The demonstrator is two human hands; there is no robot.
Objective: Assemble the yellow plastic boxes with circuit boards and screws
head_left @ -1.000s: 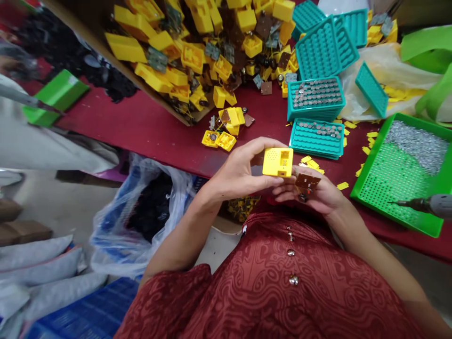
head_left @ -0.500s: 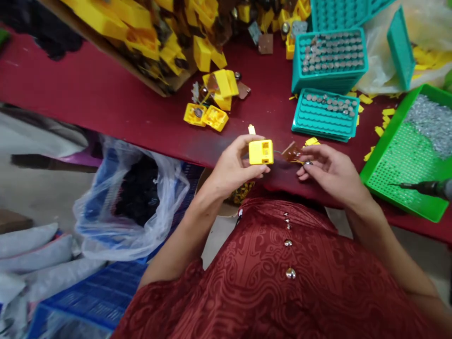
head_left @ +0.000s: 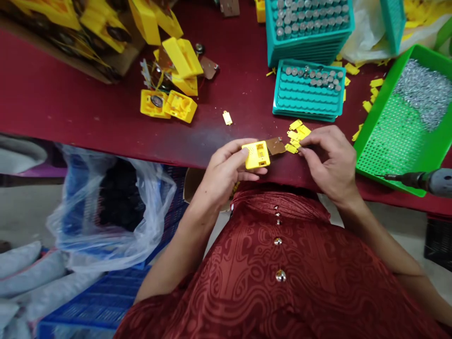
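Lining a blue crate (head_left: 174, 202) at far left, a clear bag (head_left: 155, 195) surrounds black stuff, presumably to stop it spilling through the mesh. Above it, a carton (head_left: 125, 66) holds a jumble of yellow parts. Beside its corner lie two open cases (head_left: 169, 104), hollows up, perhaps put within reach.

A lone tab (head_left: 227, 117) lies just beyond the left hand (head_left: 224, 169), which pinches a yellow case (head_left: 257, 154) between the thumb above and fingers beneath. That grip seems chosen to turn the open recess toward the eyes. A brown board (head_left: 275, 146) juts out past the case's right edge; its attachment is hidden.

Next come more tabs (head_left: 296, 132), heaped close, likely for easy picking. The right hand (head_left: 332, 162) has thumb and forefinger brought together at the heap's edge; whether a tab is between them, I cannot tell. Beyond, a teal tray (head_left: 307, 101) keeps button cells (head_left: 319, 75) in rows, probably against rolling. Screws (head_left: 423, 94) gather at the far end of a green tray (head_left: 395, 136), a driver (head_left: 427, 181) reaching over its near edge.
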